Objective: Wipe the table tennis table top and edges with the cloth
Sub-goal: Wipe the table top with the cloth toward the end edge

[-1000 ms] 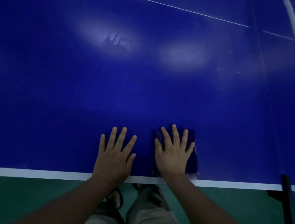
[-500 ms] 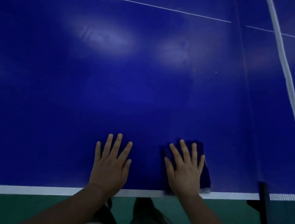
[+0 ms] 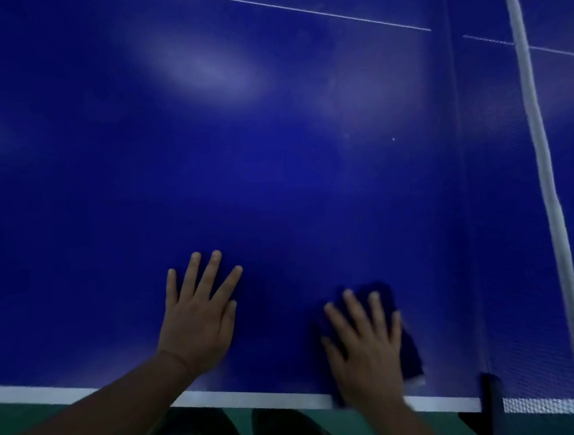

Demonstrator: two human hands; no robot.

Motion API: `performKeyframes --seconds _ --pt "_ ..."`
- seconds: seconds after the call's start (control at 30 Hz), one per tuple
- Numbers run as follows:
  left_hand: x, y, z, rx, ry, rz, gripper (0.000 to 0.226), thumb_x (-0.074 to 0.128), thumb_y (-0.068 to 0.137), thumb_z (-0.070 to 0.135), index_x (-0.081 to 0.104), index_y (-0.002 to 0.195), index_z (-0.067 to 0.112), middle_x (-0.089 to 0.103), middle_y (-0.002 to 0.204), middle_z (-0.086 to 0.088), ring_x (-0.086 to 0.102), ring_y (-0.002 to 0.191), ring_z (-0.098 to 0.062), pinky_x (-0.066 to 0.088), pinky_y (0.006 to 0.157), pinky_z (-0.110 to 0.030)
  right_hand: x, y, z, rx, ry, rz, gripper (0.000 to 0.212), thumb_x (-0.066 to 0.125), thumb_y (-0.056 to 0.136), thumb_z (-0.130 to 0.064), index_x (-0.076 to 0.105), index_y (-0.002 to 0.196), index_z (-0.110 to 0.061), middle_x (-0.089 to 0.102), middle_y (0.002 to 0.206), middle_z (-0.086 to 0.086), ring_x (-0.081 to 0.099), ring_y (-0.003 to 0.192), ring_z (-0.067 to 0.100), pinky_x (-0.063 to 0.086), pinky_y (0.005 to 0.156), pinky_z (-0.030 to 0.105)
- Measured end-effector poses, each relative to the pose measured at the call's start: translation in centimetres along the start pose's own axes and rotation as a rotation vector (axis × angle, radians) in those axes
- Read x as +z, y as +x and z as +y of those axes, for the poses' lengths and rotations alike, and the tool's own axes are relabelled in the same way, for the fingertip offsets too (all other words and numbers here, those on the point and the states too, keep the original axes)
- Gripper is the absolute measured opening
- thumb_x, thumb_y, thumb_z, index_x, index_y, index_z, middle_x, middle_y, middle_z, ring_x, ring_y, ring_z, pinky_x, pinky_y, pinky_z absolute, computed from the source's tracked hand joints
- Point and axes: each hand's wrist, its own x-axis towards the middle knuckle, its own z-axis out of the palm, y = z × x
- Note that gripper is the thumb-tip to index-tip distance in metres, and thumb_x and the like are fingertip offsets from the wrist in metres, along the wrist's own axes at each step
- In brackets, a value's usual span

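The blue table tennis table top [image 3: 276, 184] fills the view, with a white line along its near edge [image 3: 258, 398]. A dark blue cloth [image 3: 403, 338] lies flat on the top close to that edge. My right hand [image 3: 365, 352] presses down on the cloth with fingers spread, and most of the cloth is hidden under it. My left hand [image 3: 198, 313] rests flat on the bare top to the left of the cloth, fingers spread, holding nothing.
The net [image 3: 506, 234] with its white top band [image 3: 548, 196] crosses the table at the right, held by a black post clamp [image 3: 492, 403] at the near edge. A thin white centre line [image 3: 296, 9] runs across the far top. Green floor shows below the edge.
My right hand has slid the cloth to the right along the near edge, toward the net. My left hand stays flat on the top.
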Motion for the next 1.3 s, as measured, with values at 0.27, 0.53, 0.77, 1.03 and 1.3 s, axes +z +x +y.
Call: performKeyframes --seconds 0.27,0.53,0.77,1.03,1.3 --pt "-0.2 2.5 1.4 -0.037 0.015 -0.003 0.054 0.027 0.099 0.045 0.033 0.151 0.029 0.026 0.161 -0.008 0.015 0.15 -0.035 0.011 0.116 -0.063 -1.6 12.8 -5.9 0.123 0.099 0.054 0.054 0.033 0.098 -0.055 0.043 0.148 -0.038 0.032 0.161 -0.003 0.01 0.152 0.034 0.005 0.118 0.064" --pt "-1.1 5.6 0.9 0.001 0.02 -0.024 0.055 0.026 0.1 0.046 0.033 0.152 0.029 0.025 0.162 -0.006 0.014 0.15 -0.034 0.01 0.118 -0.062 -0.5 3.9 -1.6 -0.14 0.049 -0.003 0.052 0.048 0.092 -0.056 0.052 0.141 -0.039 0.039 0.157 -0.006 0.03 0.147 0.035 0.019 0.115 0.064" --pt "-2.1 9.7 0.1 0.032 0.028 -0.054 0.055 0.022 0.1 0.046 0.029 0.153 0.032 0.022 0.163 -0.003 0.01 0.151 -0.03 0.007 0.119 -0.059 -3.7 17.1 -0.2 0.25 0.132 0.03 0.054 0.033 0.1 -0.056 0.039 0.15 -0.038 0.025 0.164 -0.004 0.004 0.154 0.031 0.001 0.12 0.063" --pt "-4.0 16.6 -0.8 0.061 0.026 -0.068 0.06 0.01 0.099 0.05 0.019 0.155 0.034 0.009 0.166 0.001 -0.002 0.153 -0.025 -0.001 0.12 -0.056 -3.9 21.1 -4.7 -0.074 0.077 0.026 0.051 0.033 0.102 -0.052 0.042 0.149 -0.035 0.028 0.163 -0.005 0.008 0.154 0.031 0.008 0.121 0.06" --pt "-5.4 21.7 -1.2 0.107 0.025 -0.068 0.061 0.008 0.098 0.049 0.02 0.156 0.033 0.009 0.166 0.0 -0.003 0.153 -0.026 -0.003 0.12 -0.057 -5.1 23.7 1.6 0.358 0.263 0.13 0.046 0.034 0.106 -0.043 0.051 0.143 -0.023 0.031 0.162 -0.001 0.007 0.154 0.03 0.002 0.122 0.055"
